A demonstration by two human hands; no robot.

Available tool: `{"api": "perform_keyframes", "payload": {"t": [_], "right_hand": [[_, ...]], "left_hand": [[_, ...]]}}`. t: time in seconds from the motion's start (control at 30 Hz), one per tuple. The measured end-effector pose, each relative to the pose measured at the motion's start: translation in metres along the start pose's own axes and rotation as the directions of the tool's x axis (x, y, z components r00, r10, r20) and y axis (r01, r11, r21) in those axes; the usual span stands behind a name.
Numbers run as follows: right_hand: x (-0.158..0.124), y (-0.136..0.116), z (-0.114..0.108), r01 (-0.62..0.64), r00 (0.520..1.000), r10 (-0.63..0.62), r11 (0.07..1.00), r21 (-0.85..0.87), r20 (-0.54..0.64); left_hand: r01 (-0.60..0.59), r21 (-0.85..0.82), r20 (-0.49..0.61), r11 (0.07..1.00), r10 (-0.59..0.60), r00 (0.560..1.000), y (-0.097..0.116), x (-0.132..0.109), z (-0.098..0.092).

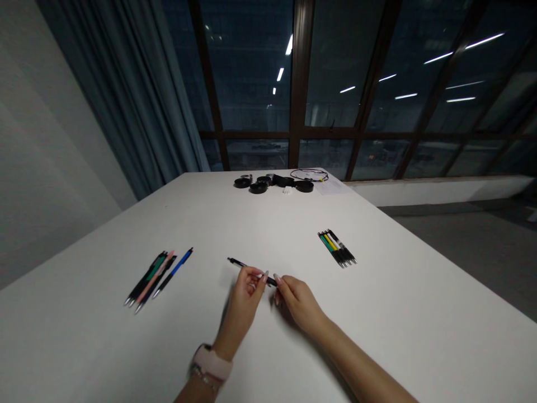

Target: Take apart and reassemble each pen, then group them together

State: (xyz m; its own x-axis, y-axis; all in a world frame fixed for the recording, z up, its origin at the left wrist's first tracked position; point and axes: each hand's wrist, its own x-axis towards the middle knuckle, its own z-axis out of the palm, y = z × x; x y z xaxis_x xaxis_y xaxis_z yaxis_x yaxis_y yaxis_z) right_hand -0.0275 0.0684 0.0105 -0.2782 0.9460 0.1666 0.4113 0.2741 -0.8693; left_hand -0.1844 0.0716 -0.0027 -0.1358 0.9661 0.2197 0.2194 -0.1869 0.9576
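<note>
table [377, 313]: plain white
held pen [237, 262]: black
left pens [155, 277]: black, green, pink, blue, with silvery tips
right pens [337, 248]: green, yellow, black, perhaps one white
watch strap [212, 361]: pale pink
curtain [138, 95]: grey-blue
round cases [258, 187]: black
cable [308, 171]: black, with a yellow spot

Nothing can be read — the black pen [237, 262] at centre, the coloured pens [157, 277] lower left, the green-and-yellow pens [338, 249] right of centre show no legible marks.

White table [398, 319] carries colourful pens [157, 277], green-yellow pens [338, 249] and black discs [258, 187].
</note>
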Motion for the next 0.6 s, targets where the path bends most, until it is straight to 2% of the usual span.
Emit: {"api": "perform_keyframes", "payload": {"t": [0.27,0.43,0.6], "right_hand": [[-0.0001,-0.0028,-0.0010,-0.035,0.990,0.028,0.998,-0.045,-0.140],[-0.0015,-0.0034,0.0000,0.027,0.995,-0.031,0.999,-0.041,-0.092],[-0.0046,-0.0091,-0.0021,0.070,0.995,-0.074,0.996,-0.061,-0.071]], "left_hand": [[0.017,-0.038,-0.010,0.999,-0.017,1.000,0.0051,-0.0003,0.0015],[0.022,-0.076,-0.004,0.997,-0.022,1.000,0.0074,-0.0007,0.0035],[0.034,-0.092,-0.041,0.995,-0.038,0.998,0.0055,0.0024,0.0010]]}}
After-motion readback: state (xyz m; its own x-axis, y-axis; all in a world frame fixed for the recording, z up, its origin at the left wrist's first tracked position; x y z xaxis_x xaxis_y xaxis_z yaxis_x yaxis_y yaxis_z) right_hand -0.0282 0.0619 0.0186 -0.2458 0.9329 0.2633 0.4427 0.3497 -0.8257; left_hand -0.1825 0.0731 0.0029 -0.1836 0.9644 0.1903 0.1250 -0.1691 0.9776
